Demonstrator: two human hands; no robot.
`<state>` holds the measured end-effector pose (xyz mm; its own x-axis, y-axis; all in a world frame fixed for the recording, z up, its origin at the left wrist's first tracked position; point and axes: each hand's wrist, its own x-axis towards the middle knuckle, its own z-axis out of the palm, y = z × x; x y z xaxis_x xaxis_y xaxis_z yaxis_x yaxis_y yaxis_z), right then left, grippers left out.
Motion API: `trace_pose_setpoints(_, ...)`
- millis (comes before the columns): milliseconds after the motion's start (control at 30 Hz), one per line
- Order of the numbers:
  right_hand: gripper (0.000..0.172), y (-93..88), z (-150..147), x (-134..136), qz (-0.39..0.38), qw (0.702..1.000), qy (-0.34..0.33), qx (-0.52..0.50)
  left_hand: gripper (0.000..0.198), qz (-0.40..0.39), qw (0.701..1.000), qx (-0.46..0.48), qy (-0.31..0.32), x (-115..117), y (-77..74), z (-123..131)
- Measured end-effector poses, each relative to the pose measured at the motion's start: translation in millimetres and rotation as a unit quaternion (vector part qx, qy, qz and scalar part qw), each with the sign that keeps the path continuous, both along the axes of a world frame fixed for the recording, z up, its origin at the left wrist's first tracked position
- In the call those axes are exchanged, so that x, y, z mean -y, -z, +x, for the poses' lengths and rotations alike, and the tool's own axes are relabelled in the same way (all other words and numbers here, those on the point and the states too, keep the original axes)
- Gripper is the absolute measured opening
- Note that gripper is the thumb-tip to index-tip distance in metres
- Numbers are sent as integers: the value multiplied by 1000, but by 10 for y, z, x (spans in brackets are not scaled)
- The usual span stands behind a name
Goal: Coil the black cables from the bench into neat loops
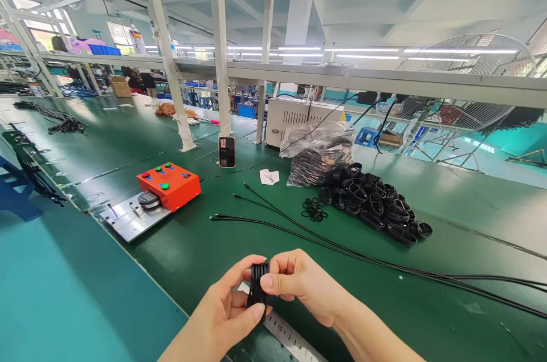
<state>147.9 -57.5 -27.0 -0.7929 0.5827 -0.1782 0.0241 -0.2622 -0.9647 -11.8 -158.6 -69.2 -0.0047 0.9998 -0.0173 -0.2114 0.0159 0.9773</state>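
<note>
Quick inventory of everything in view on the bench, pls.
black ring stack: one, black, held between both hands
ring pile: many, black, bench right of centre
small rings: many, black, left of ring pile
plastic bag: one, clear, holding black rings, behind ring pile
cables: three, black, across bench
button box: one, orange, bench left
metal plate: one, silver, beside button box
phone: one, black, upright, far bench
paper: one, white, near plastic bag
white machine: one, white, far bench
ruler: one, silver, under hands
bench: one, green
left hand: gripping stack
right hand: gripping stack
</note>
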Motion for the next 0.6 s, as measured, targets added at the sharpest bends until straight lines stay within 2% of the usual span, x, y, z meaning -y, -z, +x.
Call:
trace_pose_setpoints(200,48,-11,-46,63,25,999,35,32,55,-24,1000,9,-18,-5,-102,2)
trace_pose_setpoints(400,46,68,-56,19,19,1000,-21,-4,51,-20,999,23,-44,-16,-167,17)
trace_pose_setpoints(500,45,68,-56,22,16,999,9,-26,48,-21,998,1,-62,-9,-184,20)
trace_pose_setpoints(600,45,42,-56,40,18,1000,21,-9,53,-26,998,-22,-51,2,-199,15)
